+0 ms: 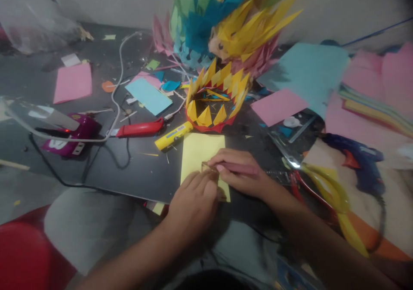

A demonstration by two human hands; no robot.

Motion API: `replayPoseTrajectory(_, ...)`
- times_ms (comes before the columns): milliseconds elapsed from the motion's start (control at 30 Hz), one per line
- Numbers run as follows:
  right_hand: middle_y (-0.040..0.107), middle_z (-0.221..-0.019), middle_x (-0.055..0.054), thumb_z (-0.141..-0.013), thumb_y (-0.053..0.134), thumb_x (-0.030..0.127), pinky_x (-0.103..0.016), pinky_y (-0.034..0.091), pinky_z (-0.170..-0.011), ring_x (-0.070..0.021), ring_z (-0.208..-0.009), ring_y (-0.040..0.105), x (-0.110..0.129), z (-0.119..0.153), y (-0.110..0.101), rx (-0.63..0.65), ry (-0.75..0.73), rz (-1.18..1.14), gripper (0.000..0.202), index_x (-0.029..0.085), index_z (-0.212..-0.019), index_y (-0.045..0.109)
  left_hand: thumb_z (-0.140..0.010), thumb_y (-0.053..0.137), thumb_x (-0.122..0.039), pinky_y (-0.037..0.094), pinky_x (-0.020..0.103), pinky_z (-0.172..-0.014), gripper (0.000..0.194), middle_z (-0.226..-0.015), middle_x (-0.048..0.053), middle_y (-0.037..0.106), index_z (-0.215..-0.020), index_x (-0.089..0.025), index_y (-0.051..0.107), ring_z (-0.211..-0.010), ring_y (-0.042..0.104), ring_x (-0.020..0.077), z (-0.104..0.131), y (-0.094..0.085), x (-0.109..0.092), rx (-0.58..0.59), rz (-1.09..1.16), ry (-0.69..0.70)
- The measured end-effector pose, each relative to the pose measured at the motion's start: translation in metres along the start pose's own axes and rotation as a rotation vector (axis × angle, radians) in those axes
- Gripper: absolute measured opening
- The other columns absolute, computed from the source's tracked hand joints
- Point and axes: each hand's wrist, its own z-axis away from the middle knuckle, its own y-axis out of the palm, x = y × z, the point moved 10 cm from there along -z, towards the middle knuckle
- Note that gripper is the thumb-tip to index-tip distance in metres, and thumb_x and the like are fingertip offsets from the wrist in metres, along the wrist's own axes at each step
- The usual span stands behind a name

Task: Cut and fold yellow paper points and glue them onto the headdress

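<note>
A yellow sheet of paper (200,154) lies on a black board (129,171) in front of me. My left hand (193,204) presses down on the sheet's lower part, fingers on a small brownish template (209,168). My right hand (240,174) holds a pink pen (240,168) with its tip at that template's edge. Just beyond the sheet stands a crown-like ring of folded yellow paper triangles with a red base (216,98).
A yellow glue stick (172,136) and a red-handled tool (140,128) lie left of the ring. A purple device (72,137) with cables sits far left. Yellow scissors (325,189) and a blue glue gun (358,158) lie right. Coloured paper sheets and a tall paper figure (226,23) fill the back.
</note>
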Motion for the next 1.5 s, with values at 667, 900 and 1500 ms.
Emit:
replayPoseTrajectory(667,0.064,-0.066,-0.002,-0.076,0.042,0.017,-0.021,0.042,-0.057,-0.0113,-0.06,0.059,-0.014,0.015,-0.027,-0.049,0.07,0.149,0.019,0.016,-0.071,0.061,-0.085,0.04,-0.01,0.048,0.037,-0.088,0.013,-0.101,0.009,0.065,-0.079,-0.015,0.05,-0.096,0.059,0.0188,0.002,0.004,0.003,0.03,0.027,-0.032)
replayPoseTrajectory(900,0.064,-0.062,-0.002,-0.074,0.041,0.017,-0.021,0.042,-0.053,-0.012,-0.057,0.058,-0.024,0.017,-0.031,-0.09,0.158,0.099,0.021,0.016,-0.066,0.06,-0.086,0.04,-0.01,0.048,0.036,-0.087,0.011,-0.101,0.01,0.065,-0.082,-0.014,0.05,-0.094,0.059,0.0187,0.001,0.003,0.002,0.034,0.03,-0.027)
replayPoseTrajectory(1500,0.065,-0.063,-0.002,-0.075,0.041,0.018,-0.023,0.045,-0.054,-0.0131,-0.058,0.059,-0.03,0.019,-0.039,-0.178,0.205,-0.016,0.02,0.018,-0.063,0.057,-0.086,0.039,-0.011,0.048,0.036,-0.085,0.013,-0.098,0.011,0.065,-0.092,-0.012,0.051,-0.094,0.059,0.0198,0.001,0.001,0.004,0.017,0.031,-0.038)
